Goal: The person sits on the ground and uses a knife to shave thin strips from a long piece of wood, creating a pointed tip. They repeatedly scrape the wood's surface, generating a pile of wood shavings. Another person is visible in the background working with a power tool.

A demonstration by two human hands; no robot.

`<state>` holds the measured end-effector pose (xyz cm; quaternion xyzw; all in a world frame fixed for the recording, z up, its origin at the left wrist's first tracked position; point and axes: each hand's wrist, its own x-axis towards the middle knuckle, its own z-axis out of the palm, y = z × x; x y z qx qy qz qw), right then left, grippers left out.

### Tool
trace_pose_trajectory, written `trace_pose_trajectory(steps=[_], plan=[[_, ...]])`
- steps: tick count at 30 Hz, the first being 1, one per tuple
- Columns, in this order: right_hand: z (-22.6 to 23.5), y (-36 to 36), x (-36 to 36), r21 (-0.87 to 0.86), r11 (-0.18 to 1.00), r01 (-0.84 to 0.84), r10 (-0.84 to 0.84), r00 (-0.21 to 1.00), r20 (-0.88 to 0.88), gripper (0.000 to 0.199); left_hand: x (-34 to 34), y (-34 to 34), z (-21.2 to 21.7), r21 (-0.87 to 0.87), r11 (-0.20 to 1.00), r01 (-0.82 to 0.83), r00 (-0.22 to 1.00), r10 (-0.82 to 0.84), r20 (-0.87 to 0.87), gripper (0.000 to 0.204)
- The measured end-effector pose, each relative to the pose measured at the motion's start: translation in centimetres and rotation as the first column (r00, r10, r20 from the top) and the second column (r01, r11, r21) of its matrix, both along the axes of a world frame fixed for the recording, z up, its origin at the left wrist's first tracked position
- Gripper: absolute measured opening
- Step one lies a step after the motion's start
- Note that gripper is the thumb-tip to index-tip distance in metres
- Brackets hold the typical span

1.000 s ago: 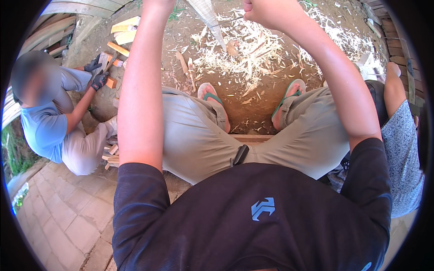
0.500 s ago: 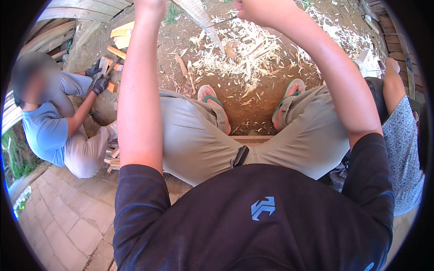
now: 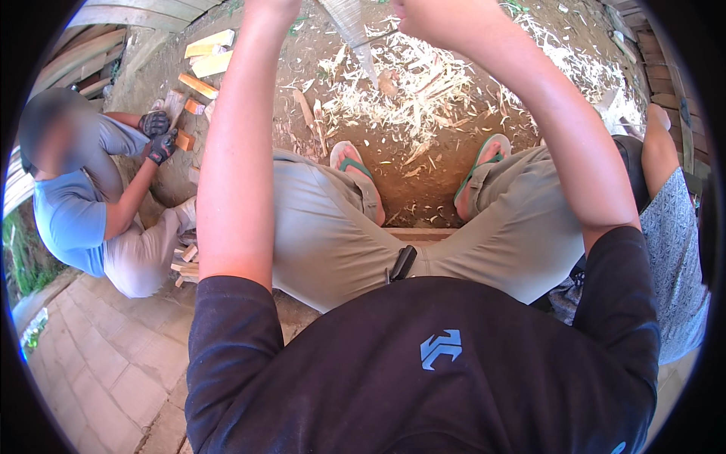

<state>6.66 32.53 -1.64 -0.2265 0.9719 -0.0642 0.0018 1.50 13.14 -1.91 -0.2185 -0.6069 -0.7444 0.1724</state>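
My right hand (image 3: pixel 437 17) is at the top edge, its fingers curled closed by the end of a thin dark rod (image 3: pixel 380 35). That rod runs left, up against a pale, tapered piece (image 3: pixel 348 24) with a finely lined surface. The piece points down toward me, its tip over the wood shavings. My left hand (image 3: pixel 274 7) is to the left of it, mostly cut off by the upper edge. Its fingers are hidden, so whether it grips the pale piece does not show.
Curly wood shavings (image 3: pixel 423 91) cover the dirt beyond my sandalled feet. At left a gloved co-worker (image 3: pixel 72 219) crouches, holding a wood block (image 3: pixel 175 106) near orange-sided blocks (image 3: pixel 198 85). Close on my right sits another person in a patterned garment (image 3: pixel 673 265).
My left hand and the pale piece have shifted slightly right. The right hand stays nearly in place. The co-worker's hands have moved, and the long tool across their block no longer shows.
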Motion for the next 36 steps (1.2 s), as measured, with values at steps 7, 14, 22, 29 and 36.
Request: trace_pose_trajectory(steps=[7, 14, 22, 29, 36], plan=[[0.1, -0.4, 0.2, 0.029, 0.999, 0.021, -0.022, 1.000, 0.010, 0.015, -0.4, -0.3, 0.0, 0.012, 1.000, -0.019, 1.000, 0.019, 0.001, 0.058], [-0.2, -0.4, -0.2, 0.049, 0.998, 0.039, -0.039, 0.999, -0.005, 0.016, -0.7, -0.5, -0.4, 0.034, 0.999, -0.011, 1.000, 0.012, -0.011, 0.055], [0.9, -0.8, 0.4, 0.055, 0.995, 0.086, -0.089, 0.995, 0.047, 0.018, -1.1, -0.9, -0.7, 0.056, 0.998, -0.020, 0.999, 0.018, 0.038, 0.058], [-0.5, -0.2, 0.0, 0.011, 1.000, 0.027, -0.026, 0.998, -0.058, 0.017, -0.9, -0.8, -0.4, 0.007, 0.998, -0.064, 0.998, 0.064, -0.007, 0.062], [0.5, -0.7, 0.6, 0.058, 0.997, 0.057, -0.057, 0.998, -0.003, 0.015, -0.3, -0.4, 0.2, 0.007, 0.997, -0.078, 0.997, 0.078, 0.020, 0.061]])
